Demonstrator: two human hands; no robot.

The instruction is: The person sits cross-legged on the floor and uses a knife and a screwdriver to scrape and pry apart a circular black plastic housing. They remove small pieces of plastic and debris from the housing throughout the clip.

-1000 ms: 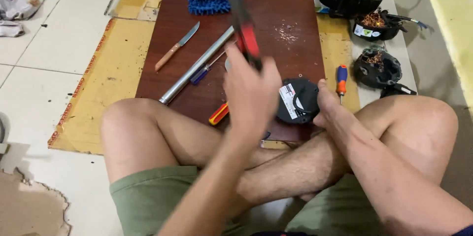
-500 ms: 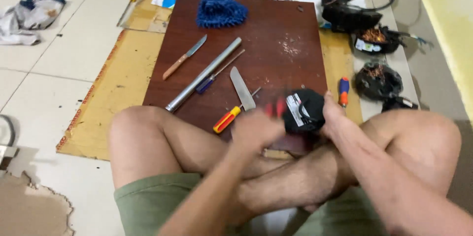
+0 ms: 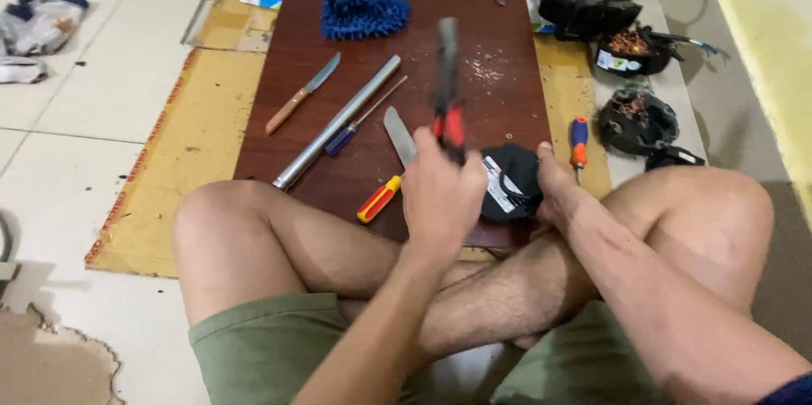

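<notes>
1. Floor (image 3: pixel 93 84): pale square tiles with dark grout lines, scattered with dark specks and grit.
2. Lower left corner: a brown patch (image 3: pixel 46 367) with a ragged, broken edge lies against the tiles; its material cannot be told.
3. Cardboard sheet (image 3: pixel 182 160): yellow-brown, laid flat on the tiles, edges worn and frayed.
4. Wooden board (image 3: pixel 279 75): dark red-brown, rectangular, resting on the cardboard.
5. Right side: a yellow painted surface (image 3: pixel 761 41), scuffed, beside a grey strip of floor.
6. Upper left: crumpled cloth (image 3: pixel 38 24) on the tiles.
7. Light: even, soft, without hard shadows.
</notes>
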